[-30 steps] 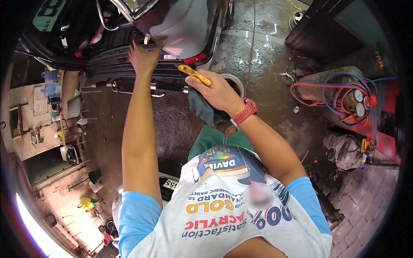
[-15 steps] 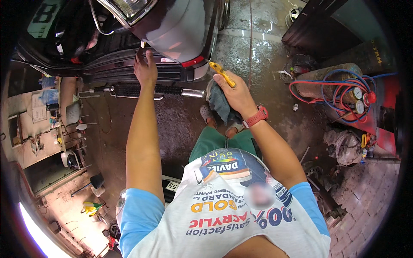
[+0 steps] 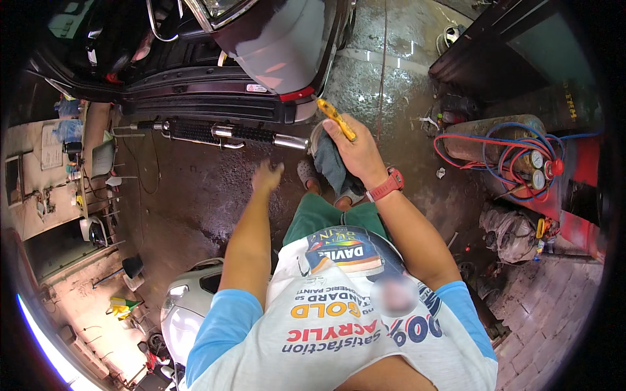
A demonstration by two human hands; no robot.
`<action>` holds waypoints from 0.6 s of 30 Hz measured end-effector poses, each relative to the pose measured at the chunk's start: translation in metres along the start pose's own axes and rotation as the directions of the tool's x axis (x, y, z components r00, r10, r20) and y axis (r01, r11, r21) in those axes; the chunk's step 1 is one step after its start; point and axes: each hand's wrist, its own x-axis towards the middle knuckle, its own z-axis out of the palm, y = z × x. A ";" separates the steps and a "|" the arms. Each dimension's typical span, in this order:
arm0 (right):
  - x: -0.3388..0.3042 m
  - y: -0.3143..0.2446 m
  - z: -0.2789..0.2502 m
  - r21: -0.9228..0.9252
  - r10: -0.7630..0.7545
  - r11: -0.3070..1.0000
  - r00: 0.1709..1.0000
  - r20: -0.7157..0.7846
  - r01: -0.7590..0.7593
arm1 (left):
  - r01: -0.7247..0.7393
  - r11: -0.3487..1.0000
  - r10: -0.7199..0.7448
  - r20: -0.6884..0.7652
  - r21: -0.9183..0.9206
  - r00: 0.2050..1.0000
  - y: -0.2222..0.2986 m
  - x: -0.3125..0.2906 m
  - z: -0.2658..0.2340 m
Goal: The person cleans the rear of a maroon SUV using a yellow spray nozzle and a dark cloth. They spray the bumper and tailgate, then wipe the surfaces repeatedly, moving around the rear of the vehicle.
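Note:
My right hand [image 3: 355, 146] is closed round a yellow-handled tool [image 3: 337, 120], its front end pointing up and left toward the open car door. A grey-blue cloth [image 3: 330, 159] hangs just below that hand; whether the fingers grip it too is hidden. My left hand [image 3: 266, 177], smeared by motion, is over the dark floor below the running board, its thumb side toward my feet. The car door [image 3: 277, 55] is dark with a dull grey patch and a red piece at its corner. A small pale yellow piece [image 3: 222, 58] shows at the door's inner edge.
A black-and-chrome bar [image 3: 225, 132] runs beside the car sill [image 3: 195, 107]. To the right stand a gas cylinder [image 3: 479, 137] with red and blue hoses and gauges, and a bagged bundle [image 3: 508, 231]. A silver vehicle [image 3: 186, 313] is behind my left arm.
My left hand has come away from the car's door opening, back toward me and to the right. The right hand stays nearly in place, holding the yellow tool.

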 end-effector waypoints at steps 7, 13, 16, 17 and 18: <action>0.023 -0.032 -0.007 -0.039 -0.049 0.998 0.993 -0.106 0.045 | 0.333 0.938 -0.311 0.198 -0.092 0.930 -0.135 -0.094 0.113; 0.025 -0.037 0.011 0.000 -0.055 0.998 0.997 0.057 0.055 | 0.195 0.856 -0.231 -0.015 -0.479 0.973 -0.111 -0.053 0.068; 0.030 -0.045 0.023 0.003 -0.042 0.999 0.996 0.084 0.041 | -0.170 0.860 -0.010 -0.350 -0.481 0.937 0.008 -0.014 -0.030; 0.029 -0.049 0.027 0.015 -0.057 0.998 0.994 0.092 0.056 | -0.353 0.766 0.113 -0.428 -0.537 0.897 0.024 0.007 -0.054; 0.032 -0.050 0.031 0.010 -0.071 0.997 0.994 0.085 0.071 | -0.415 0.753 0.109 -0.526 -0.511 0.844 0.055 0.023 -0.079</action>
